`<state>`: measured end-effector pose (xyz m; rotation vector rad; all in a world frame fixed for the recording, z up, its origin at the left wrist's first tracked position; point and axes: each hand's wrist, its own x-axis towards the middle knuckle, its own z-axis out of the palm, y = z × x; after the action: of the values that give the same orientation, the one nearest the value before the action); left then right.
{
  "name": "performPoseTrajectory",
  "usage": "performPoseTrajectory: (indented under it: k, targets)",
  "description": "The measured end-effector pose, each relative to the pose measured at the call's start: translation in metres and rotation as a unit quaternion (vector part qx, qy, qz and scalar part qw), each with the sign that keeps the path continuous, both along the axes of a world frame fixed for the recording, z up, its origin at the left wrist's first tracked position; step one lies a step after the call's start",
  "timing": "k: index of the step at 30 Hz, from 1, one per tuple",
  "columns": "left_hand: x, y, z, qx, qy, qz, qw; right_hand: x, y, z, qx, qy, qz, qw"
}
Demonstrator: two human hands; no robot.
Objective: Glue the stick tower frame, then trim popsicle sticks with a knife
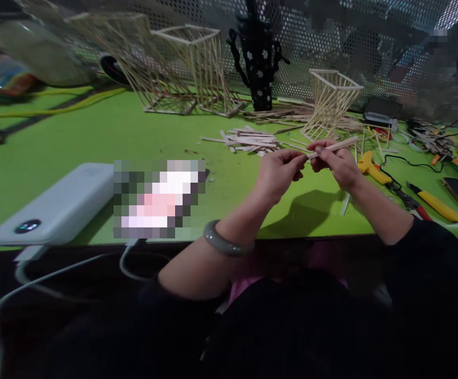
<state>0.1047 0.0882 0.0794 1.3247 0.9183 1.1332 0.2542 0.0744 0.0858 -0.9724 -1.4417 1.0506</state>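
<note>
Between my two hands is a flat, pale wooden stick (341,144), held above the green tabletop and slanting up to the right. My left hand (278,173), on the arm with a grey bangle (226,241), pinches its lower left end. Thumb and fingers of my right hand (337,162) are closed around its middle; whether it is one stick or a few together I cannot tell. Just behind my left hand lies a loose pile of short wooden sticks (252,139). A yellow glue gun (373,167) rests close to my right wrist.
Twisted stick frames (209,71) stand at the back, with a smaller one (333,87) further right. A black flowered vase (257,68) is between them. A white power bank (61,197) and a lit phone (161,197) lie left; pliers (410,200) and a yellow cutter (436,202) right.
</note>
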Motion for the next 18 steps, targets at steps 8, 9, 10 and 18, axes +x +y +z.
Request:
performPoseTrajectory:
  k: [8,9,10,18]
  targets:
    - [0.021,0.034,-0.012,0.009,0.090,-0.105,0.990,0.021,0.016,-0.027,-0.029,0.054,-0.114,0.992]
    - [0.020,0.036,-0.014,0.018,0.107,-0.111,0.988,0.020,0.017,-0.029,-0.033,0.054,-0.116,0.991]
    - [0.018,0.036,-0.015,0.033,0.127,-0.115,0.985,0.019,0.017,-0.030,-0.036,0.051,-0.116,0.991]
    - [0.011,0.032,-0.022,0.218,0.343,-0.091,0.909,0.011,0.018,-0.040,-0.051,0.018,-0.126,0.991]
